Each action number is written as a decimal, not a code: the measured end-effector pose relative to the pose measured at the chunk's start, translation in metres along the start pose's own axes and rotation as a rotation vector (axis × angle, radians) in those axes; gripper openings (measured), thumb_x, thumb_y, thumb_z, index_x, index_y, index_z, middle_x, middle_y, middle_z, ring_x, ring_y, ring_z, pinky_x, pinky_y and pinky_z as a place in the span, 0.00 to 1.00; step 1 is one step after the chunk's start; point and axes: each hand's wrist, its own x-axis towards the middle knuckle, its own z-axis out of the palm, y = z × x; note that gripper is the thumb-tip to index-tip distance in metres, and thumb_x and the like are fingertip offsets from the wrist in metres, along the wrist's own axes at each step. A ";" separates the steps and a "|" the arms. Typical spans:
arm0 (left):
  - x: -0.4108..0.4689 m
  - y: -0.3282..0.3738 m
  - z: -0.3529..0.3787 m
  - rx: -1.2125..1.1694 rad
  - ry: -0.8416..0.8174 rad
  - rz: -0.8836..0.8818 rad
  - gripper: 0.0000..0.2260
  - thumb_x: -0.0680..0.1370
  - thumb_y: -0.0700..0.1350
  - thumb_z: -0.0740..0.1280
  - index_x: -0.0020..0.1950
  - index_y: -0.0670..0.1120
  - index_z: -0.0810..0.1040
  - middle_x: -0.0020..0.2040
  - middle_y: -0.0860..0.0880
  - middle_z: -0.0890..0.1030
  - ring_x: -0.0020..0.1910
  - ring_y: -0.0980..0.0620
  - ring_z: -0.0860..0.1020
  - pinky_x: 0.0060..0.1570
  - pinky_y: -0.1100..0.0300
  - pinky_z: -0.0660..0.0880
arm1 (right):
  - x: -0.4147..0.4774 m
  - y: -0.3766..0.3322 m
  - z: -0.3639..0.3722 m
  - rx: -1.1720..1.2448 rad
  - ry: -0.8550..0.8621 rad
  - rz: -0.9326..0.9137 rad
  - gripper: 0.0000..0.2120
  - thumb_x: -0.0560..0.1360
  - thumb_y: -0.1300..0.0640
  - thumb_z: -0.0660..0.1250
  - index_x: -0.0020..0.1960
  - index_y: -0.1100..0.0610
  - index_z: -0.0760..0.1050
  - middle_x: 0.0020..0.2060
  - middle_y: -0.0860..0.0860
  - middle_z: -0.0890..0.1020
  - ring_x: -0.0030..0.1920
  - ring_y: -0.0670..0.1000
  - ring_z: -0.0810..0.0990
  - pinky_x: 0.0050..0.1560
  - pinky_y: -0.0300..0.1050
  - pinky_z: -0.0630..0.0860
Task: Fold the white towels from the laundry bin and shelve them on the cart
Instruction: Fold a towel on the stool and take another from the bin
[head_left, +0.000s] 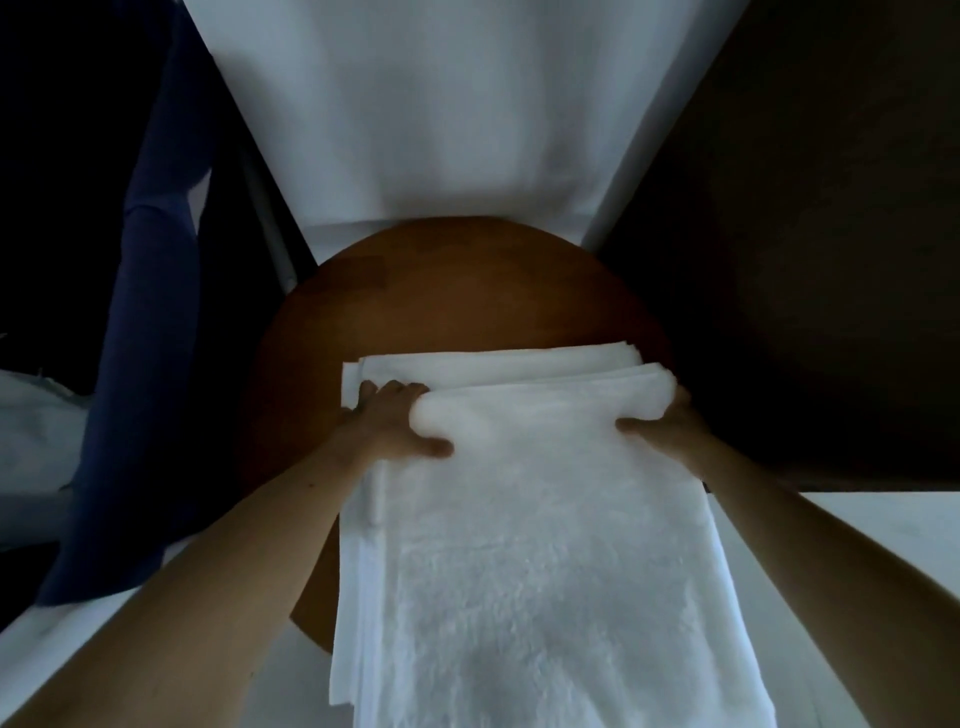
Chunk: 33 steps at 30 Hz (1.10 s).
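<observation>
Left hand (387, 423) and right hand (670, 431), two grips around the fold of one white towel (545, 545); one round table (441, 291) beneath

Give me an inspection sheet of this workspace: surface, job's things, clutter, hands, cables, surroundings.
Surface: round brown table, far half bare.
Job's things: white towel, in folded layers, lies on the table and reaches past its near edge.
Clutter: nothing seen.
Hands: left hand and right hand each grip the towel's rolled far fold, thumbs on top.
Cables: nothing seen.
Surroundings: white sheet-like surface beyond the table; dark blue fabric at left; right side too dark to tell.
</observation>
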 end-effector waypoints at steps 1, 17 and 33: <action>0.003 0.000 0.000 0.065 -0.016 -0.007 0.41 0.67 0.67 0.69 0.74 0.54 0.57 0.74 0.48 0.61 0.74 0.43 0.51 0.70 0.43 0.54 | 0.001 0.002 0.001 0.041 -0.038 0.001 0.47 0.66 0.47 0.75 0.76 0.55 0.51 0.72 0.57 0.63 0.70 0.59 0.65 0.69 0.57 0.65; -0.031 0.021 -0.025 -0.004 -0.083 0.105 0.28 0.72 0.57 0.71 0.70 0.51 0.70 0.69 0.49 0.71 0.67 0.49 0.68 0.67 0.51 0.64 | -0.020 -0.005 -0.018 0.058 0.053 -0.179 0.25 0.69 0.57 0.73 0.64 0.61 0.72 0.59 0.59 0.77 0.58 0.60 0.76 0.54 0.49 0.73; -0.041 0.023 -0.080 0.113 0.075 0.048 0.31 0.76 0.58 0.64 0.75 0.50 0.59 0.74 0.45 0.63 0.73 0.43 0.57 0.71 0.49 0.58 | -0.036 -0.046 -0.047 0.237 0.066 -0.293 0.17 0.72 0.60 0.67 0.60 0.62 0.75 0.50 0.56 0.78 0.47 0.53 0.75 0.42 0.41 0.70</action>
